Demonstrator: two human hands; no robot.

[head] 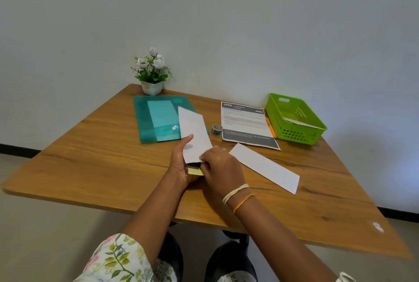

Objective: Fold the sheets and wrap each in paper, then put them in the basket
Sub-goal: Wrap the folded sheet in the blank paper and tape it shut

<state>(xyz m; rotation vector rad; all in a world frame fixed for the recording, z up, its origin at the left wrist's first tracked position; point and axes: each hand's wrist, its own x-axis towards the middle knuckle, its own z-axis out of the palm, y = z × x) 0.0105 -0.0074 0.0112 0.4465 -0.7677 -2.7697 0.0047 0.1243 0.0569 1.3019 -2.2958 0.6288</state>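
Observation:
My left hand (pixel 181 163) grips the near end of a long white paper wrapper (pixel 195 134) that tilts up over the table. My right hand (pixel 221 168) pinches the wrapper's open near end, where a folded yellow sheet (pixel 195 171) sticks out between both hands. A second folded white paper strip (pixel 265 166) lies flat on the table to the right of my hands. The green plastic basket (pixel 281 109) stands at the far right with a white wrapped piece (pixel 301 122) lying inside it.
A teal plastic folder (pixel 154 120) lies at the back centre, a potted white flower (pixel 151 73) behind it. A printed instruction sheet (pixel 244 122), a small tape roll (pixel 217 129) and an orange pen (pixel 271 127) lie between folder and basket. The wooden table (pixel 102 157) meets the wall.

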